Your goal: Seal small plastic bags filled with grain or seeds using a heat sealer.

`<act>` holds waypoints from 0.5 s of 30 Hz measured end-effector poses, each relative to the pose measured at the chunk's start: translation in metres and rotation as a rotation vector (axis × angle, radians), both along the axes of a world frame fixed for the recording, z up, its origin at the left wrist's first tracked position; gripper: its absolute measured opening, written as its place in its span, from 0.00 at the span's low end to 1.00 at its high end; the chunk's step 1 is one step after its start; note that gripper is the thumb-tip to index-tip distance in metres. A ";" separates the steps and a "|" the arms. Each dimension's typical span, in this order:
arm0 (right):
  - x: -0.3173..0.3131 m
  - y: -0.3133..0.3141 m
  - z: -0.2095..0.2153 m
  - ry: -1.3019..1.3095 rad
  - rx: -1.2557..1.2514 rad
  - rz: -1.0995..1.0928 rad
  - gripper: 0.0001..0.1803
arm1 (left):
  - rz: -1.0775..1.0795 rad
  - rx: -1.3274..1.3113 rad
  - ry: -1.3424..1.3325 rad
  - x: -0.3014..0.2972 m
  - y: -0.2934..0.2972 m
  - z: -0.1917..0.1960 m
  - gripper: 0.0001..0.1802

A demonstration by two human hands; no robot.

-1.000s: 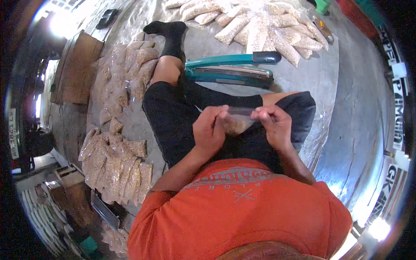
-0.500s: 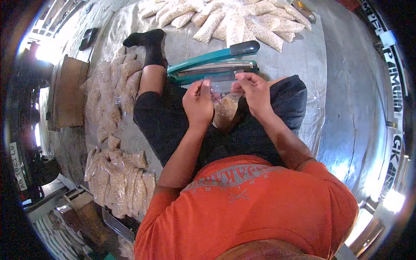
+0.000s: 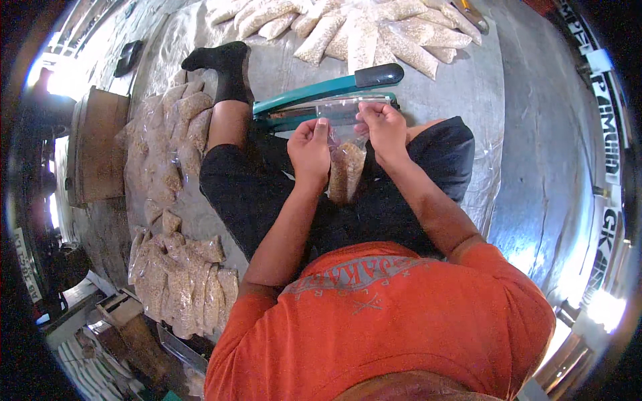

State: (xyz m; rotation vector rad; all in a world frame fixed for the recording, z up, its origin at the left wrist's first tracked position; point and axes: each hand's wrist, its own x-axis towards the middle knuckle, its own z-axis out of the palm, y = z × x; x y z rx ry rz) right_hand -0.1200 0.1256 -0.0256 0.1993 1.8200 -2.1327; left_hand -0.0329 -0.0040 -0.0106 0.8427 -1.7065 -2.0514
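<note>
A clear plastic bag [image 3: 346,171] hangs over my lap, its lower part filled with pale, grainy bits. My left hand [image 3: 311,151] pinches the bag's upper left edge between thumb and fingers. Gripping the upper right edge is my right hand [image 3: 384,131], so the empty top of the bag is spread between the two. Just beyond my hands lies a teal impulse sealer [image 3: 314,93] with a black-tipped lever, which stands raised at an angle over its base. The bag's top overlaps the sealer's base in view; whether they touch I cannot tell.
Filled bags [image 3: 374,33] are fanned out on the grey sheet beyond the sealer. More bags [image 3: 167,134] lie by my outstretched leg [image 3: 231,87], and another pile [image 3: 184,284] sits nearer on the left. A brown box [image 3: 99,147] stands at far left.
The bag has straightened and its top is held up higher, stretched flat toward the sealer. My right hand has shifted slightly left and farther away.
</note>
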 end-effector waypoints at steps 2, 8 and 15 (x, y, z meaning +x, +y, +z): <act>-0.002 -0.004 -0.005 -0.012 0.000 -0.012 0.12 | 0.032 0.021 -0.059 -0.010 -0.005 -0.016 0.14; -0.021 -0.007 -0.036 -0.084 0.063 -0.056 0.10 | 0.104 0.207 -0.150 -0.039 -0.015 -0.037 0.13; -0.026 -0.008 -0.065 0.028 0.204 -0.013 0.12 | 0.145 -0.019 -0.150 -0.040 -0.005 -0.063 0.13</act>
